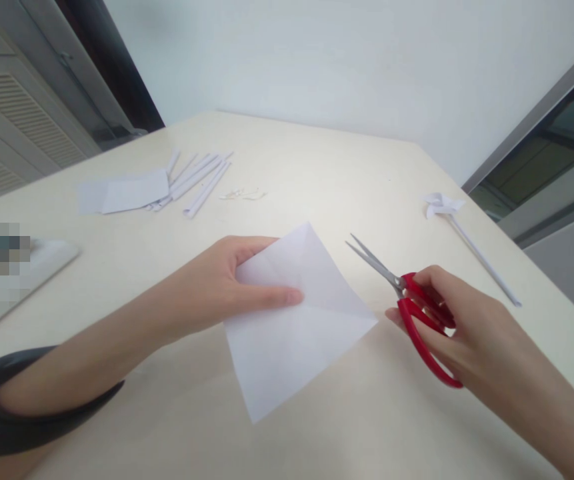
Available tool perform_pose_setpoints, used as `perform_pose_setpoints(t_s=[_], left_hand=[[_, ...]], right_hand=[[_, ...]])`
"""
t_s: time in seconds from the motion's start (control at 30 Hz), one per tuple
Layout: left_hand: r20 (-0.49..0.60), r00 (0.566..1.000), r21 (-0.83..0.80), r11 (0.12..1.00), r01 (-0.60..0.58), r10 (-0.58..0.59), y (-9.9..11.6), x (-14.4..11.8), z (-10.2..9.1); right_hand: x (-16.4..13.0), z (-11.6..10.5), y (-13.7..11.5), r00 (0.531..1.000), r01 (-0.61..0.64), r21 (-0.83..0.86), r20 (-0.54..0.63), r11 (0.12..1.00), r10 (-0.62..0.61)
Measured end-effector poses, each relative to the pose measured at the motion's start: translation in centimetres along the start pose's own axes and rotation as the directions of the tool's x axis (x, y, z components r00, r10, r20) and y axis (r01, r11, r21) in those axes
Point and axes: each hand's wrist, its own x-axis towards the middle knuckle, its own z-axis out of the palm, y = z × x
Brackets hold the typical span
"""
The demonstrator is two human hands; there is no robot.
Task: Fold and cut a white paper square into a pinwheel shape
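My left hand (247, 280) grips a white square of paper (297, 340), thumb on top and the other fingers hidden beneath it. Faint creases cross the sheet, which is held up over the table with one corner pointing right. In my right hand (457, 327) is a pair of red-handled scissors (374, 260), my fingers through the handle loops. Its blades are slightly apart, and their tips point up and left, just clear of the paper's right edge.
Paper sheets (137, 191) and several rolled paper sticks (201, 180) lie at the back left, beside small pale bits (243, 194). A paper pinwheel on a stick (481, 253) rests at the right. A white-edged object (51, 257), partly blurred out, sits at the left. A wall (327, 60) stands behind the table (317, 173).
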Motion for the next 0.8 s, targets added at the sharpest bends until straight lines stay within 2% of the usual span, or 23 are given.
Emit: perform_pose_setpoints(t_s=[0.13, 0.23, 0.47, 0.57, 0.7, 0.8], left_hand=[[0.068, 0.998, -0.004, 1.0, 0.012, -0.012, -0.2, 0.1, 0.4], [0.109, 0.994, -0.018, 1.0, 0.024, -0.022, -0.3, 0.1, 0.9], [0.245, 0.969, 0.018, 1.0, 0.02, -0.024, -0.5, 0.0, 1.5], [0.266, 0.964, 0.05, 0.999, 0.016, -0.029, -0.7, 0.0, 1.9], [0.323, 0.946, 0.088, 0.996, -0.005, -0.024, -0.9, -0.1, 2.4], [0.346, 0.938, 0.11, 0.994, -0.021, -0.019, -0.7, -0.2, 2.3]], right_hand=[[0.6, 1.3, 0.9, 0.993, 0.019, -0.092, 0.117, 0.996, -0.008], [0.7, 2.0, 1.0, 0.987, 0.068, -0.091, 0.151, 0.994, -0.053], [0.6, 3.0, 1.2, 0.972, 0.227, -0.13, 0.091, 0.965, -0.216], [0.5, 3.3, 1.0, 0.963, 0.267, -0.124, 0.085, 0.956, -0.258], [0.4, 2.8, 0.4, 0.965, 0.251, -0.008, 0.081, 0.968, -0.249], [0.1, 1.9, -0.4, 0.965, 0.221, 0.219, 0.094, 0.95, -0.246]])
